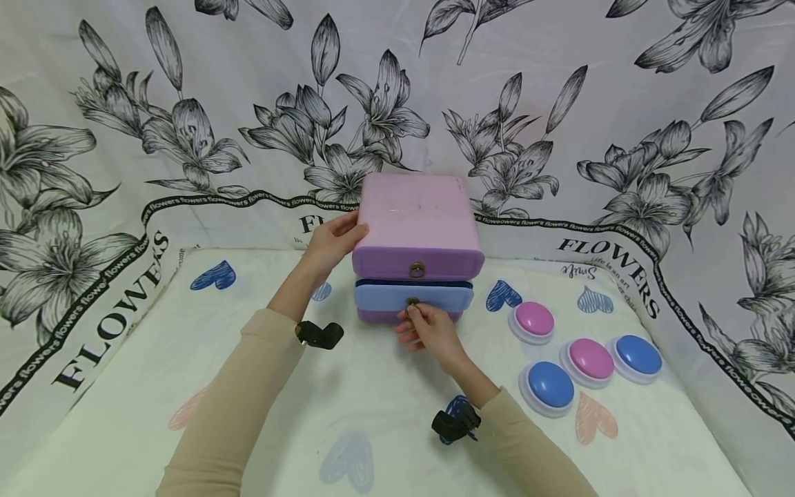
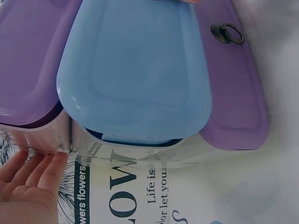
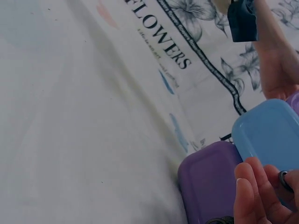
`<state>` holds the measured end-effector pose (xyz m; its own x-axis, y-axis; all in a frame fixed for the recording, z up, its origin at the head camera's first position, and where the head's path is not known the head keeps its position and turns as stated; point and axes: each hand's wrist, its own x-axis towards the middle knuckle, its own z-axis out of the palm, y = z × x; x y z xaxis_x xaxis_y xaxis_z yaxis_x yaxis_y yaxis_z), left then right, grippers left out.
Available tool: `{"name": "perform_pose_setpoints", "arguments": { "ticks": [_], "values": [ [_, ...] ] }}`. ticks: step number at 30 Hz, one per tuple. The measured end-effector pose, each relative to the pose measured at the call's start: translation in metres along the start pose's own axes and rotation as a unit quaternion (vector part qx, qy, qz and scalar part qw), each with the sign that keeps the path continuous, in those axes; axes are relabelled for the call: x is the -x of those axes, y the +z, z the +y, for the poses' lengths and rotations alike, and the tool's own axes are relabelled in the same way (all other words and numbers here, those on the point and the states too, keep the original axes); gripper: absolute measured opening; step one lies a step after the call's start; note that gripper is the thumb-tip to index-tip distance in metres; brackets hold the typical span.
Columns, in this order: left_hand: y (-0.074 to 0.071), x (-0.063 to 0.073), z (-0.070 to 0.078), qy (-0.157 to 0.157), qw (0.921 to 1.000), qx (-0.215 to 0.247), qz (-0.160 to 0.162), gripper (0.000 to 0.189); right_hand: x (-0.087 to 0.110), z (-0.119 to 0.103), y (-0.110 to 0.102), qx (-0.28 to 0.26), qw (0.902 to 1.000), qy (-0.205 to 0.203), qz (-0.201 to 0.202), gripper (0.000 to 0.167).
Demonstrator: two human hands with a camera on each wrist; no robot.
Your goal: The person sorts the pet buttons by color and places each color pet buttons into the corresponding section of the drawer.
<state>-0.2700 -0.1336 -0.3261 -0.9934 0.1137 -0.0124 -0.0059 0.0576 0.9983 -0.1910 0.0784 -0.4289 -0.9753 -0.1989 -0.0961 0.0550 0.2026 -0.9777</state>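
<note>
A small drawer cabinet (image 1: 422,210) with a pink top stands near the wall cloth. Its purple top drawer (image 1: 385,264) carries a round metal pull. Below that, the blue drawer (image 1: 380,298) sticks out slightly, with a dark gap along its upper edge. My right hand (image 1: 435,333) pinches the blue drawer's ring pull (image 3: 283,180) between thumb and finger, its other fingers held loosely. Against the cabinet's left side rests my left hand (image 1: 335,238), fingers extended, as the left wrist view also shows. The purple bottom drawer (image 2: 236,93) has its own ring pull (image 2: 227,34).
To the right lie two pink push-button domes (image 1: 535,319) (image 1: 591,358) and two blue ones (image 1: 551,384) (image 1: 638,355), all on white bases. A white heart-print cloth (image 1: 279,428) covers the table. Behind the cabinet rises a flower-print cloth (image 1: 528,41).
</note>
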Motion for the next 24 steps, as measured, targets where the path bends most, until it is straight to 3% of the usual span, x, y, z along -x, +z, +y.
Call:
{"name": "perform_pose_setpoints", "arguments": {
  "ticks": [12, 24],
  "values": [
    [0.000, 0.001, 0.001, 0.003, 1.0000, 0.002, -0.001, 0.060, 0.012, 0.002, -0.004, 0.025, 0.9992, 0.017, -0.025, 0.033],
    [0.000, 0.002, 0.001, 0.004, 1.0000, -0.003, 0.000, 0.061, 0.029, 0.005, -0.007, 0.035, 0.9985, -0.009, -0.042, 0.035]
  ]
}}
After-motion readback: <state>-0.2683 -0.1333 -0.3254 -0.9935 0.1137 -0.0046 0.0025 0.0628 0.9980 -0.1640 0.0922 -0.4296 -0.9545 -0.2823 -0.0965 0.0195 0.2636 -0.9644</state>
